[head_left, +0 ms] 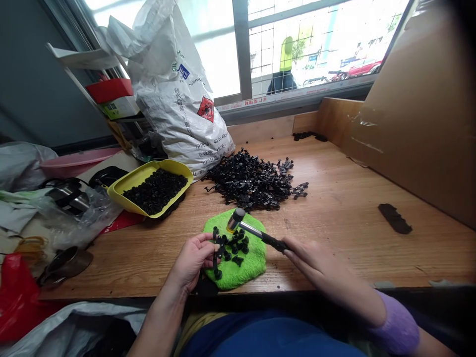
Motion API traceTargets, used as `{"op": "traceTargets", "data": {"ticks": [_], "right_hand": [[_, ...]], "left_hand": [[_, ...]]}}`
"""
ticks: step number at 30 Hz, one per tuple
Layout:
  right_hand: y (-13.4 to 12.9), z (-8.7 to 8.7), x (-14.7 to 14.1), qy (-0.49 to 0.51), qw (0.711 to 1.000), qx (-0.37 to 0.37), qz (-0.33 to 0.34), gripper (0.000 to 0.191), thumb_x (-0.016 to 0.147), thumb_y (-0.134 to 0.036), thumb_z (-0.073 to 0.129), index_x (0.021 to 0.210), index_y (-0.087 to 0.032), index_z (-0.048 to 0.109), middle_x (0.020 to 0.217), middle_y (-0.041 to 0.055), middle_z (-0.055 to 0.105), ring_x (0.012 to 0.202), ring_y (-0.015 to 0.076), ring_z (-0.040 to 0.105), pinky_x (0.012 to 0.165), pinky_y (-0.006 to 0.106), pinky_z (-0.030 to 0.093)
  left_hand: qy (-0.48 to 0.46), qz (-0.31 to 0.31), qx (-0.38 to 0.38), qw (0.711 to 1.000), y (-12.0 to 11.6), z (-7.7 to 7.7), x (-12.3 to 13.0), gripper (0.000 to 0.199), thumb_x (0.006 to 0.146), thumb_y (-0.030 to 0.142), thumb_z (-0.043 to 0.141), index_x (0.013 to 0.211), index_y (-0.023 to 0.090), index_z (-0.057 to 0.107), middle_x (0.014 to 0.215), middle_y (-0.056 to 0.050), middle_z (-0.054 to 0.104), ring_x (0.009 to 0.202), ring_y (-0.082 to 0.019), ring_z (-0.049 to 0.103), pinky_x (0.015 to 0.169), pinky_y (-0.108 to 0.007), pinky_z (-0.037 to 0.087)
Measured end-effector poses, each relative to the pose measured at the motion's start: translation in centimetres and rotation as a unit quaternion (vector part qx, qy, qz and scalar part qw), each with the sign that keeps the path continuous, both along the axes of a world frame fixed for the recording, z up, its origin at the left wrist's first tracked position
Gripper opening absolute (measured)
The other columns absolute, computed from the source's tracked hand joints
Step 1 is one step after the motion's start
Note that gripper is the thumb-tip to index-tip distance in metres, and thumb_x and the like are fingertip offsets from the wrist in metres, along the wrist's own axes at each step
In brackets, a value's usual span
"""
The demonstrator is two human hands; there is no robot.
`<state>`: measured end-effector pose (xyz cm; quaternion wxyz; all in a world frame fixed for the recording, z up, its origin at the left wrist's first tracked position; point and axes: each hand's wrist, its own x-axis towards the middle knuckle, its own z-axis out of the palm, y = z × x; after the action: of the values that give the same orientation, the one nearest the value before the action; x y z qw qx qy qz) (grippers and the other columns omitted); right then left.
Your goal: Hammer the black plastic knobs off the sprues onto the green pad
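Note:
My left hand (195, 255) pinches a black plastic part (216, 253) with round knobbed ends at the left side of a bright green cloth (255, 263). My right hand (310, 255) is wrapped round the black grip of a small mallet (256, 232). The mallet's head, grey at the top and yellow below, is over the cloth's upper half, right of the held part and apart from it. Several small black pieces (238, 243) lie loose on the green cloth between the two hands.
Behind the cloth is a large heap of black parts (253, 181). A yellow tray (122, 196) of small black pieces stands left, before a tall white sack (163, 99). A dark flat piece (394, 218) lies right, near a cardboard sheet (420, 114). A person (284, 64) is outside the window.

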<state>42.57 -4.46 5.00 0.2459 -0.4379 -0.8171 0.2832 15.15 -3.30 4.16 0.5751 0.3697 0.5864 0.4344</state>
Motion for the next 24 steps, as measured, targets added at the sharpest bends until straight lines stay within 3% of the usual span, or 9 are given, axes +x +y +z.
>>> {"op": "traceTargets", "data": {"ticks": [7,10,14,20,24], "right_hand": [[1.3,0.5,-1.5,-0.040,0.997,0.050,0.048,0.015,0.092,-0.023,0.034,0.089,-0.021,0.049,0.071,0.0011,0.055,0.061,0.0160,0.051,0.054,0.025,0.033],[1.5,0.9,-1.4,-0.060,0.995,0.075,0.026,0.016,0.092,-0.024,0.033,0.083,-0.021,0.045,0.065,0.0002,0.051,0.055,0.0154,0.047,0.051,0.026,0.030],[1.4,1.6,-1.2,0.030,0.991,0.128,-0.020,0.016,0.093,-0.027,0.028,0.084,-0.021,0.040,0.066,0.0005,0.049,0.054,0.0152,0.045,0.053,0.026,0.031],[1.2,0.8,-1.6,-0.143,0.984,0.109,0.016,0.015,0.090,-0.023,0.034,0.077,-0.021,0.042,0.058,-0.0009,0.047,0.046,0.0142,0.040,0.045,0.026,0.023],[1.1,1.3,-1.8,-0.048,0.994,0.102,0.006,0.018,0.094,-0.023,0.026,0.085,-0.020,0.041,0.067,0.0006,0.051,0.055,0.0140,0.047,0.052,0.024,0.032]], "left_hand": [[0.028,-0.024,-0.003,0.999,0.4,-0.1,-0.3,0.034,0.062,0.021,0.068,0.093,0.012,0.056,0.058,0.002,0.056,0.041,-0.007,0.054,0.037,-0.012,0.036],[0.040,-0.022,0.005,0.999,0.4,-0.3,-0.3,0.036,0.062,0.022,0.068,0.094,0.012,0.055,0.053,0.005,0.052,0.040,-0.008,0.053,0.035,-0.013,0.033],[0.040,0.000,0.013,0.999,0.4,-0.4,-0.2,0.034,0.060,0.021,0.068,0.090,0.013,0.054,0.050,0.007,0.049,0.037,-0.007,0.050,0.034,-0.013,0.032],[0.056,0.007,0.029,0.998,0.5,-0.5,-0.2,0.031,0.061,0.020,0.065,0.089,0.013,0.054,0.045,0.009,0.044,0.034,-0.006,0.047,0.032,-0.012,0.028],[0.057,0.006,0.022,0.998,0.5,-0.6,-0.3,0.031,0.060,0.021,0.067,0.087,0.013,0.054,0.050,0.008,0.050,0.032,-0.004,0.043,0.033,-0.013,0.033]]}}
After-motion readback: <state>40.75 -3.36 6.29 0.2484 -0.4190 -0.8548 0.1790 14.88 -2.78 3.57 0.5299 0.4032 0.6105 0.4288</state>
